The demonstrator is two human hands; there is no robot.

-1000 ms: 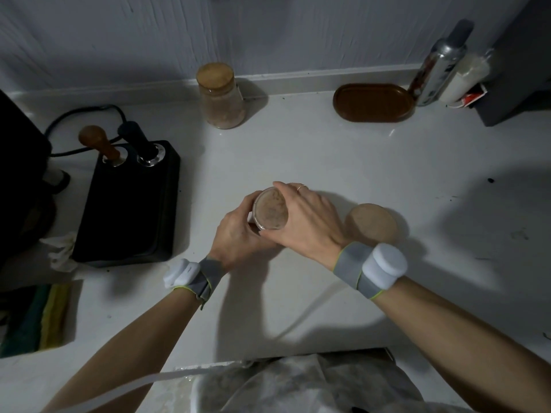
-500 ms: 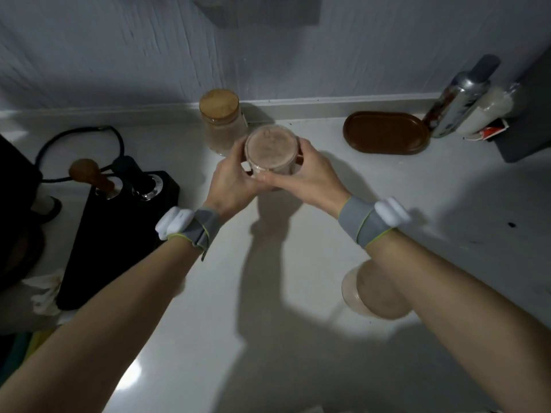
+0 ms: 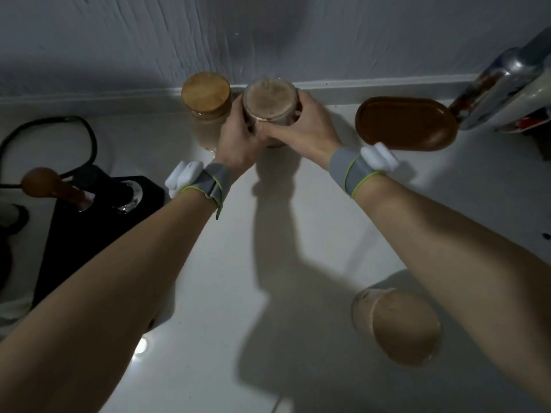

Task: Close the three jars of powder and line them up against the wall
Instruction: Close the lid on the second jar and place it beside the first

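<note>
Jars: three; hands (image 3: 238,138) (image 3: 310,129) grip one (image 3: 269,99), two apart.

The worktop (image 3: 286,234) is plain white, and the wall (image 3: 149,40) a pale grey-blue with faint streaks. One jar (image 3: 208,111) has a tan cork lid over beige-brown powder. The held jar (image 3: 269,99) shows a mottled brown top. The near jar (image 3: 396,323) is brown too. The oval tray (image 3: 405,123) is dark brown. Both wristbands (image 3: 357,171) are grey, edged yellow-green, with white pods. The block (image 3: 89,234) is black.
</note>
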